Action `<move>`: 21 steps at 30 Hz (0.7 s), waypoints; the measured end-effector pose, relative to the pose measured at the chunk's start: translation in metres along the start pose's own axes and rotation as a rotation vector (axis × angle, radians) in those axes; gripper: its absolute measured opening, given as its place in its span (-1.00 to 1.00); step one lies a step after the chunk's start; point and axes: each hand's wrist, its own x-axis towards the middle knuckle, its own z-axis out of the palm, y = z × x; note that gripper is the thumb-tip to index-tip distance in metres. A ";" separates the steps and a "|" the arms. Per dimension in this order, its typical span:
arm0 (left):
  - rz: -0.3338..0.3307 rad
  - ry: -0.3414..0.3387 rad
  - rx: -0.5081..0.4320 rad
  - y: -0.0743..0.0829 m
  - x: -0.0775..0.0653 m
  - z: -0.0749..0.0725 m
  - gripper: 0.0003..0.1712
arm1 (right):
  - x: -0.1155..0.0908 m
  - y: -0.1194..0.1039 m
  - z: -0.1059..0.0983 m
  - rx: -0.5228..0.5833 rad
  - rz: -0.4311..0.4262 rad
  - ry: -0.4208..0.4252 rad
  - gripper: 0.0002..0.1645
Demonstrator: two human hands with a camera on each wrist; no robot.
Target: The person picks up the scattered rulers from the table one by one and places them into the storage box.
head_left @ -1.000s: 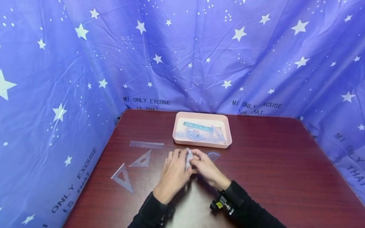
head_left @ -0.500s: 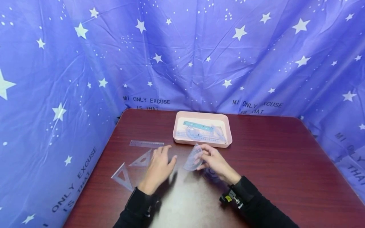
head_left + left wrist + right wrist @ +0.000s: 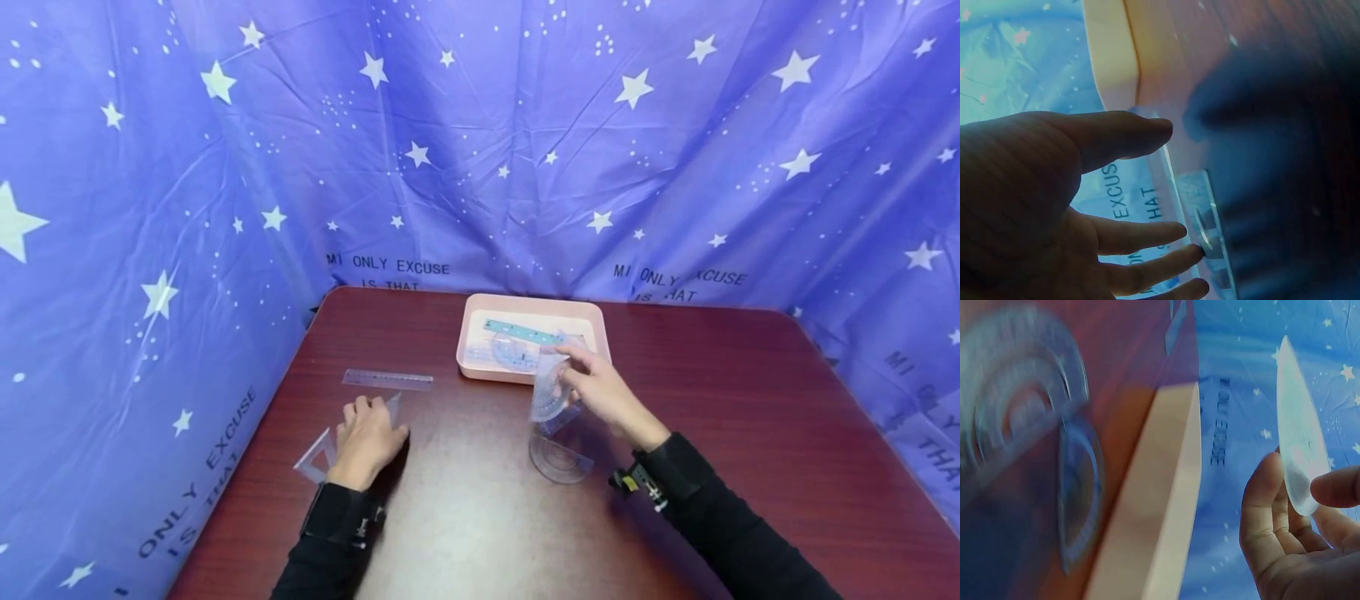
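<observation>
My right hand (image 3: 611, 396) pinches a clear protractor (image 3: 547, 392) between thumb and fingers, raised in front of the pink tray (image 3: 487, 374). The right wrist view shows this protractor (image 3: 1300, 437) nearly edge-on. Below it on the table lie a larger clear protractor (image 3: 561, 460) and a small blue-marked one (image 3: 1082, 494), partly overlapping in that view. My left hand (image 3: 367, 442) is over a clear set square (image 3: 393, 406) and covers most of it. In the left wrist view its fingers are extended, with fingertips right at the set square's (image 3: 1194, 187) edge.
A second set square (image 3: 306, 465) lies left of my left hand, partly covered by it. Behind that hand is a clear ruler (image 3: 387, 380). The tray holds a teal ruler (image 3: 517, 331) and several clear drawing tools. A starry blue curtain (image 3: 465, 125) hangs behind the table.
The hands have parted. My right hand has carried the protractor right and toward the tray, uncovering the larger protractor. My left hand has moved left onto the set square.
</observation>
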 end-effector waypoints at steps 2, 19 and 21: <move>-0.007 -0.014 0.004 -0.003 0.001 0.001 -0.25 | 0.007 -0.004 -0.008 -0.106 -0.050 0.013 -0.39; -0.025 -0.004 0.035 -0.004 0.001 0.004 -0.34 | 0.083 -0.021 -0.055 -0.508 -0.013 0.035 -0.33; -0.024 -0.003 0.041 -0.004 0.000 0.005 -0.34 | 0.091 -0.015 -0.057 -0.536 0.022 0.016 -0.30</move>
